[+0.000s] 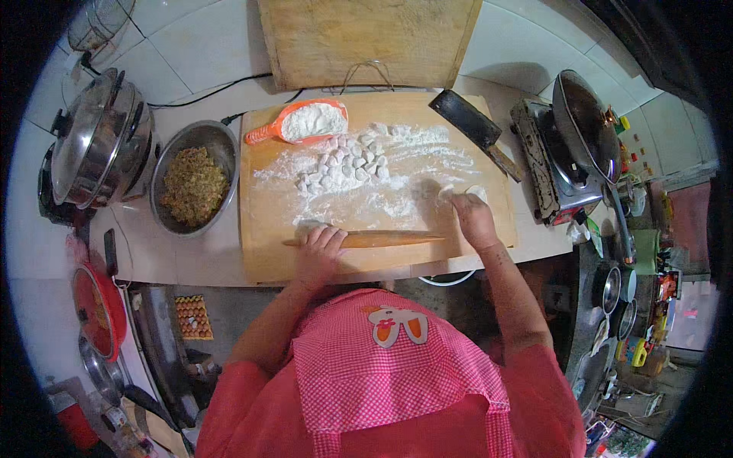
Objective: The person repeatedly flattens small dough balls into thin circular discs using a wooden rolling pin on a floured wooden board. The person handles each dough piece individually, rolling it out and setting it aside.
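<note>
My left hand [322, 247] grips the left end of a tapered wooden rolling pin [383, 238], which lies along the near part of a floured wooden board [372, 266]. My right hand [474, 220] is at the board's right side, its fingertips on a small pale dough piece [445, 191]. A flat round dough wrapper [476, 193] lies just beyond those fingers. Several small floured dough pieces [347, 163] sit in a cluster at the middle. Behind them rests an orange scoop [263, 133] of white flour [314, 121]. A cleaver [467, 118] lies at the board's back right.
Left of the board stands a metal bowl [233, 172] of minced filling [194, 186], beside a lidded steamer pot [94, 149]. A portable gas stove [541, 166] with a wok [584, 129] is on the right. Another wooden board [369, 40] leans on the wall.
</note>
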`<state>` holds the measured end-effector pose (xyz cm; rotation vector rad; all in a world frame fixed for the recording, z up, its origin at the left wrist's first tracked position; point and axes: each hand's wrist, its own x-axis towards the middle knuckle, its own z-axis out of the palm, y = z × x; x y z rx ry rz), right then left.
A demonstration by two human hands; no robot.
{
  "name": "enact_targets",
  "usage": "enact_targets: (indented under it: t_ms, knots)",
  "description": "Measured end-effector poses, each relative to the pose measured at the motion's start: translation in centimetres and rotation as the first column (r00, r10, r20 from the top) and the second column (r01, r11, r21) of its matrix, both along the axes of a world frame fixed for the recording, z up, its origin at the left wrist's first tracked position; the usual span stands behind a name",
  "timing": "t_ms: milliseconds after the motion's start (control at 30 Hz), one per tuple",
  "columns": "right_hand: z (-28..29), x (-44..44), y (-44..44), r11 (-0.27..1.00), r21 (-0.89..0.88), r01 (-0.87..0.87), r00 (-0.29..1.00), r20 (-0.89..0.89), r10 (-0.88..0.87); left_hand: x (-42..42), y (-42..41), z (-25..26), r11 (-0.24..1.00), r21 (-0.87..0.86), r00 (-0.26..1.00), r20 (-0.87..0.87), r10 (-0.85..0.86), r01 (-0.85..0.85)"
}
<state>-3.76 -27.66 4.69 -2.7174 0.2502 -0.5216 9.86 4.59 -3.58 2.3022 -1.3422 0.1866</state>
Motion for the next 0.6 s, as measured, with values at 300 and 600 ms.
enact_targets:
  t_ms: [300,600]
  knots:
    - [-2.3,-2.7,-7.2,0.293,0.915,0.276,0.903,-0.142,-0.406,-0.1,0.1,0.1,0.999,0.031,1.0,-0.019,0.025,-0.025]
    - [-3.5,3.4,-3.8,0.963,0.092,0.254,0.967,-0.027,-0.253,0.0,-0.2,0.9,0.998,0.065,1.0,-0.031,-0.004,0.006]
